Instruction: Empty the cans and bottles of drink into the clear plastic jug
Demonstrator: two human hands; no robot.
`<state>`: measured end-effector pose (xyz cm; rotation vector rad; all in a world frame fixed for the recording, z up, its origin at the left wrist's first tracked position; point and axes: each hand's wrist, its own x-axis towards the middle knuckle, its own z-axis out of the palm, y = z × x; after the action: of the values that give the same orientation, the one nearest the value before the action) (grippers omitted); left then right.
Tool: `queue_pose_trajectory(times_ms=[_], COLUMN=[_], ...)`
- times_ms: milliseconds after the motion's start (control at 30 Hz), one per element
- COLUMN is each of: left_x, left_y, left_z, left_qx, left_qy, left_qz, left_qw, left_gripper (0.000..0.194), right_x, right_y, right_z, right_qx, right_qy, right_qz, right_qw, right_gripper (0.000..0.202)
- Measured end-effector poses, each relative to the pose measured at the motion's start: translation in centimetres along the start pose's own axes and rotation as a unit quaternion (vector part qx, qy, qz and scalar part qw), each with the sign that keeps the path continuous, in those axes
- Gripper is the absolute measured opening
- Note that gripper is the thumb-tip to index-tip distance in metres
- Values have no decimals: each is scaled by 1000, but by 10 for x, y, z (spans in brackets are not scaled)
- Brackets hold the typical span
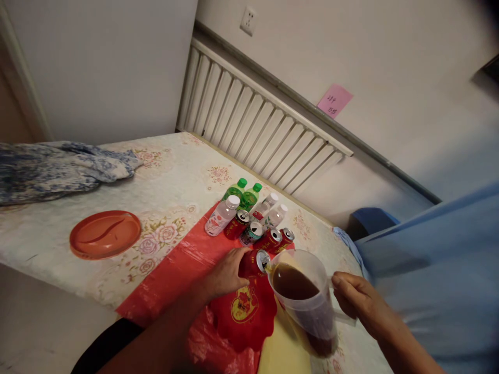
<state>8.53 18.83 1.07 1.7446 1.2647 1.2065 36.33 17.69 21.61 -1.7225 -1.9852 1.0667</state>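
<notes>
My left hand (230,271) is wrapped round a red drink can (252,264), whose opened top faces up and right. By its handle, my right hand (356,298) grips a clear plastic pitcher (307,311) with dark brown liquid inside. The pitcher tilts left, and its spout meets the can's opening; whether liquid is flowing I cannot tell. Behind the held can stand more opened cans, including a red can (236,226) and a dark green can (251,235). A red scalloped piece with a gold heart (245,306) lies below my left hand.
Bottles with green caps (251,196) and a white-capped bottle (222,217) stand at the back of a red plastic sheet (163,285). An orange oval tray (105,235) and a blue-white cloth (66,169) lie left on the flowered tablecloth. A radiator (253,119) lines the wall.
</notes>
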Motion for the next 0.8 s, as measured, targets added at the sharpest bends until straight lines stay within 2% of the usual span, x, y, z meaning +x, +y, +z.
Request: queue_pose_trajectory(times_ms=[800], left_x=[0], left_y=[7], left_z=[-4], left_qx=[13], left_qy=[-11], left_qz=[-7], left_qw=[1000], left_gripper=[75], right_x=[0], right_y=[6], right_z=[1], right_qx=[11], right_qy=[-14], right_qz=[-5], right_qw=[1000], right_gripper=[57])
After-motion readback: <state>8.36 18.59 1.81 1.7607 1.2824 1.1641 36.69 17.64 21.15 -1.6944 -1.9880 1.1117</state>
